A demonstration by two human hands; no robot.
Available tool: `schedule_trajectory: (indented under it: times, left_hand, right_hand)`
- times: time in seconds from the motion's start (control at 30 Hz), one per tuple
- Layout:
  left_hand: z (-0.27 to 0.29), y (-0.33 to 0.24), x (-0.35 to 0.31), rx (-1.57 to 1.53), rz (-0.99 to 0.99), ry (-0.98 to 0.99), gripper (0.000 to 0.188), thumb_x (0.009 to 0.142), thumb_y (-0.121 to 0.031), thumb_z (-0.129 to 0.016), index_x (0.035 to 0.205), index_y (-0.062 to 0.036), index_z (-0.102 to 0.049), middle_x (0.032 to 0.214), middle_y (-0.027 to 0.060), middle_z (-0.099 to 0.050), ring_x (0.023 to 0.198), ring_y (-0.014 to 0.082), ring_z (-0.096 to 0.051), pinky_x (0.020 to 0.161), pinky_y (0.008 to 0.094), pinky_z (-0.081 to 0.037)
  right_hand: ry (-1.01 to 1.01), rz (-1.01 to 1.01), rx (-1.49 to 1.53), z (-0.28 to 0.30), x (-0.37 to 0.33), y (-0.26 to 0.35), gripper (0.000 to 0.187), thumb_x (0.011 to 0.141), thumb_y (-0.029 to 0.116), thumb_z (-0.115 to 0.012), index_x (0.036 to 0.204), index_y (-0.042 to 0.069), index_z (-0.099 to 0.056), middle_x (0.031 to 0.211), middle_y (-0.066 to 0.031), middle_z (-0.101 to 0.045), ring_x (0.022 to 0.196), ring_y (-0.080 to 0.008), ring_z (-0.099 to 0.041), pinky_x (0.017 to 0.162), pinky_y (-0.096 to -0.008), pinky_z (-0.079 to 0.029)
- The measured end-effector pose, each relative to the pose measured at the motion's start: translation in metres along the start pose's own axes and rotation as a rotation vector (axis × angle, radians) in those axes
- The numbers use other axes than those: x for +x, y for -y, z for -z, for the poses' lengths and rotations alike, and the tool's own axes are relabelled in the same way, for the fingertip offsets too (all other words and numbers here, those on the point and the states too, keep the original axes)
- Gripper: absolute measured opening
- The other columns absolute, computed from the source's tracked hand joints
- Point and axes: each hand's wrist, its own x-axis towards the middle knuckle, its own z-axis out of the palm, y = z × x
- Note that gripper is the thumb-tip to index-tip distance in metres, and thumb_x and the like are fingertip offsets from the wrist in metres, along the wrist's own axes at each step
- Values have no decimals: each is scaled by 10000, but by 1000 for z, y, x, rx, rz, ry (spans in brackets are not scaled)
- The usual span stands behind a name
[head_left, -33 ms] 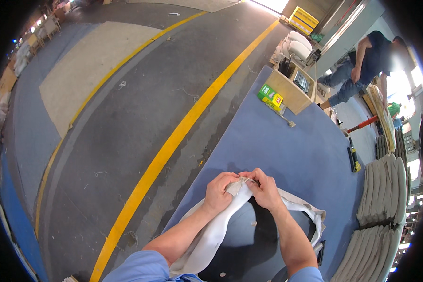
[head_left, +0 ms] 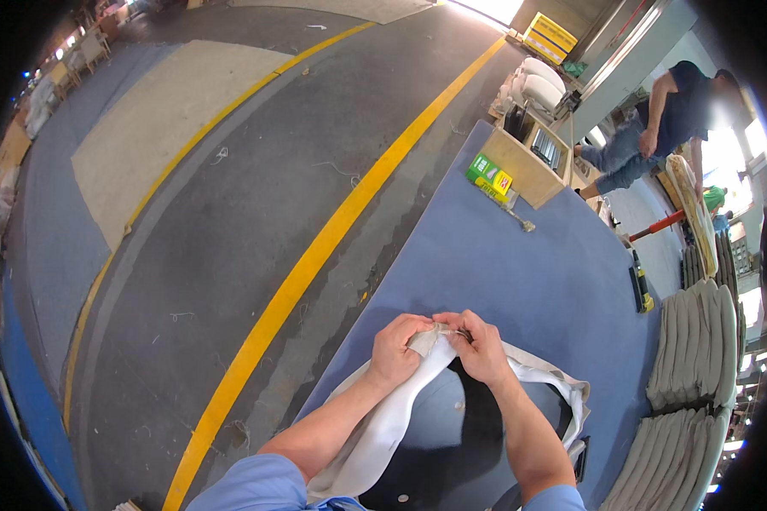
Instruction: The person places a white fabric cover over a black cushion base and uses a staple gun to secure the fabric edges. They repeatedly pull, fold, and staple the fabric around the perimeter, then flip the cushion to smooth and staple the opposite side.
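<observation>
Both hands meet at the far end of the pale fabric strip [head_left: 383, 426]: left hand [head_left: 396, 349] and right hand [head_left: 484, 347] pinch it closed between their fingers. Its length trails back toward the person over the blue tabletop [head_left: 520, 272], equally close to each hand.
</observation>
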Motion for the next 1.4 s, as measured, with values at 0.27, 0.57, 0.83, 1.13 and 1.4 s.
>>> schedule_trajectory:
  times: [0.27,0.57,0.83,1.13,1.4]
  left_hand:
    - [2,1,-2,-21,34,56,313,788,131,-695,1056,-18,-756,1100,134,-747,988,262,-747,859,332,-587]
    - [7,-4,-4,-25,36,75,276,815,56,-714,1070,-33,-773,1132,129,-726,922,233,-734,791,305,-580]
    - [24,-11,-2,-36,-61,269,166,866,-82,-711,1012,-44,-782,1043,106,-698,852,233,-700,797,320,-559]
    - [11,-4,46,40,372,482,240,1052,-148,-599,1185,-87,-789,993,72,-686,961,186,-647,887,321,-520]
    - [7,-2,37,10,406,398,236,1055,-189,-599,1158,-76,-778,1058,61,-724,1031,178,-649,927,340,-517]
  right_hand:
    - [-88,227,-47,0,-11,-11,146,872,-79,-689,972,24,-663,1140,-77,-776,1039,-255,-687,802,-358,-569]
    - [-90,245,-26,-3,-9,-2,197,832,-98,-694,973,32,-647,1135,-83,-781,1043,-291,-694,873,-393,-558]
    - [0,358,-130,5,-9,-9,255,801,-109,-674,992,55,-633,1116,-67,-782,1040,-308,-691,989,-434,-500]
    - [18,337,-140,6,-10,-8,225,807,-61,-685,990,62,-640,1071,-36,-768,1020,-308,-671,959,-417,-501]
    - [25,288,-108,1,-13,-7,238,824,-39,-681,1033,74,-674,1083,-39,-750,1054,-313,-644,942,-420,-510]
